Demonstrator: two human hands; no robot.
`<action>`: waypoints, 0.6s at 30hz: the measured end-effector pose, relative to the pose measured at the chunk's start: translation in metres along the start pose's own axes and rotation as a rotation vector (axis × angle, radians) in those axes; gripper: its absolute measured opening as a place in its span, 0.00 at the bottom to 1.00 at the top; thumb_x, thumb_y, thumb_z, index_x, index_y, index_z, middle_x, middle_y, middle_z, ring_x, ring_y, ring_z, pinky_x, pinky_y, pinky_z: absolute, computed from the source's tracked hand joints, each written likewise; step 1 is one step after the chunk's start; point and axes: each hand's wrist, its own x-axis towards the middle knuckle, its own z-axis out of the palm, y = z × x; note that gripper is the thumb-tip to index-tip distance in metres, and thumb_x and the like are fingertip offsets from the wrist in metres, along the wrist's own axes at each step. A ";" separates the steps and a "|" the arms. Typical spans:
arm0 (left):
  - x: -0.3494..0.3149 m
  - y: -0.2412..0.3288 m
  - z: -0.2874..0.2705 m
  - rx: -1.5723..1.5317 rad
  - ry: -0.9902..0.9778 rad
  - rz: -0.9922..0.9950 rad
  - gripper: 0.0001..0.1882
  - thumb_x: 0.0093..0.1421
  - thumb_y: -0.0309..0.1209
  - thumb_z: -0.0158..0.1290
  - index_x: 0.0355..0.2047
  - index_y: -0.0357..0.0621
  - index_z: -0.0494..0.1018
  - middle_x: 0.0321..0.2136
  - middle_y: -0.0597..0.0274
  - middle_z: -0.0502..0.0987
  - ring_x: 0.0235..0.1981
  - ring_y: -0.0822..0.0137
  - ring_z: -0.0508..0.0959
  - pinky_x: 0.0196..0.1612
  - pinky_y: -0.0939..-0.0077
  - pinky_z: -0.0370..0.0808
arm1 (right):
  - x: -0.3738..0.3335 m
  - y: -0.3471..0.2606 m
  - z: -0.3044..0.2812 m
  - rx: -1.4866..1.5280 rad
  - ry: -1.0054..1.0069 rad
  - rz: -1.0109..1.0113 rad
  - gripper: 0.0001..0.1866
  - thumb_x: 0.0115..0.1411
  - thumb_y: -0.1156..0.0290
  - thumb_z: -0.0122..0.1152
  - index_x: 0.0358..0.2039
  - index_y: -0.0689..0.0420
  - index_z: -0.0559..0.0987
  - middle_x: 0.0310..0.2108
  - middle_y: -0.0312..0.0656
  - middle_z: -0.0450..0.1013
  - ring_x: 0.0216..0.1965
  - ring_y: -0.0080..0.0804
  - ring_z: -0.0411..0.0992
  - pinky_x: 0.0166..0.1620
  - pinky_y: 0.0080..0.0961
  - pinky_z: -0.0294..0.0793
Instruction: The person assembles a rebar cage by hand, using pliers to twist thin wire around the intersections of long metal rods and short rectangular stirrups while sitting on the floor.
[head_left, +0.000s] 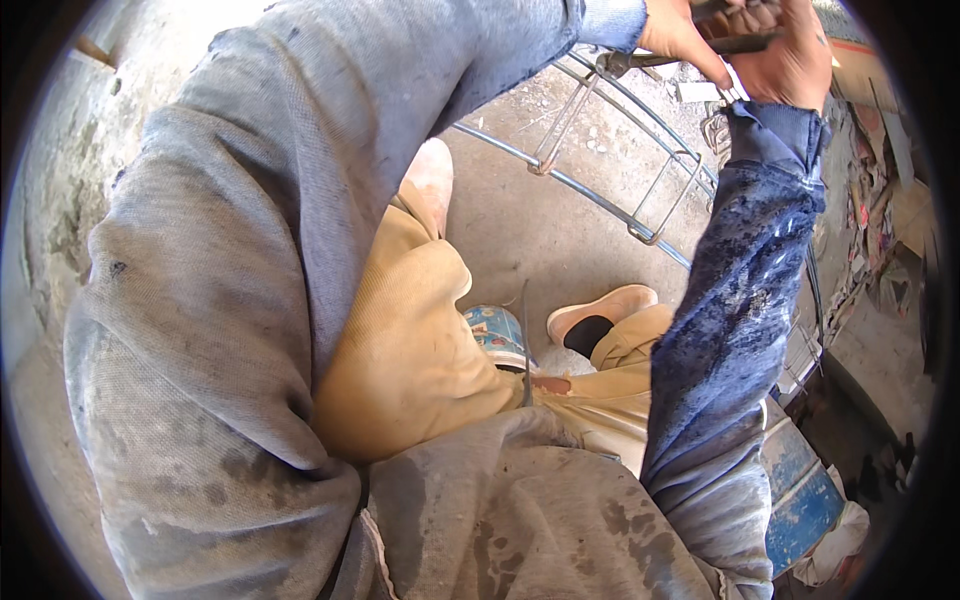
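Note:
My right hand (800,65) is at the upper right, its fingers wrapped round the dark handles of metal pincers (745,44). The head of the pincers points left, over a long cage of steel reinforcing bars (590,192) with bent square stirrups (644,234). Close by on the left, my left hand (680,35) reaches in from the top edge with its thumb pointing down past the handle. Its other fingers are mostly hidden, and what they hold I cannot make out. Thin pale wires (735,92) show just below the thumb tip.
Rubble (590,110) lies on the concrete floor under the cage. Between my legs stands a blue patterned container (493,330). A worn blue metal object (805,495) is at the lower right, and scraps (870,200) are heaped along the right side. A rough wall (70,190) is at the left.

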 end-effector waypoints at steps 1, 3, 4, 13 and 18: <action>0.003 -0.005 0.001 0.089 -0.005 0.038 0.25 0.41 0.44 0.59 0.36 0.40 0.73 0.36 0.42 0.75 0.41 0.54 0.75 0.44 0.65 0.71 | 0.000 0.003 -0.005 0.016 -0.058 -0.012 0.16 0.55 0.55 0.62 0.32 0.56 0.74 0.22 0.34 0.68 0.24 0.27 0.69 0.30 0.25 0.72; 0.012 -0.010 0.003 0.291 -0.236 0.272 0.26 0.42 0.45 0.58 0.38 0.39 0.73 0.34 0.41 0.75 0.40 0.52 0.75 0.44 0.64 0.70 | -0.001 0.002 -0.009 -0.129 -0.056 -0.037 0.18 0.56 0.55 0.60 0.36 0.57 0.74 0.25 0.36 0.69 0.26 0.29 0.70 0.32 0.27 0.73; -0.001 0.007 0.012 0.181 -0.010 0.234 0.21 0.45 0.40 0.56 0.36 0.39 0.72 0.33 0.41 0.74 0.38 0.49 0.74 0.44 0.62 0.71 | -0.002 -0.001 -0.014 -0.294 0.016 -0.049 0.19 0.56 0.55 0.59 0.38 0.58 0.74 0.26 0.36 0.70 0.27 0.29 0.70 0.32 0.28 0.73; -0.025 0.030 0.012 0.267 0.248 0.097 0.23 0.50 0.41 0.55 0.38 0.36 0.65 0.35 0.38 0.74 0.38 0.40 0.73 0.41 0.56 0.70 | -0.001 -0.003 0.057 -0.203 0.664 -0.092 0.20 0.53 0.63 0.65 0.37 0.67 0.73 0.31 0.40 0.71 0.31 0.27 0.67 0.36 0.22 0.67; -0.019 0.026 -0.010 0.023 0.007 0.097 0.25 0.39 0.39 0.63 0.34 0.35 0.71 0.25 0.54 0.75 0.28 0.66 0.74 0.32 0.73 0.71 | 0.009 0.000 0.002 0.036 0.277 0.017 0.25 0.55 0.47 0.59 0.29 0.61 0.70 0.09 0.31 0.57 0.12 0.23 0.61 0.25 0.23 0.69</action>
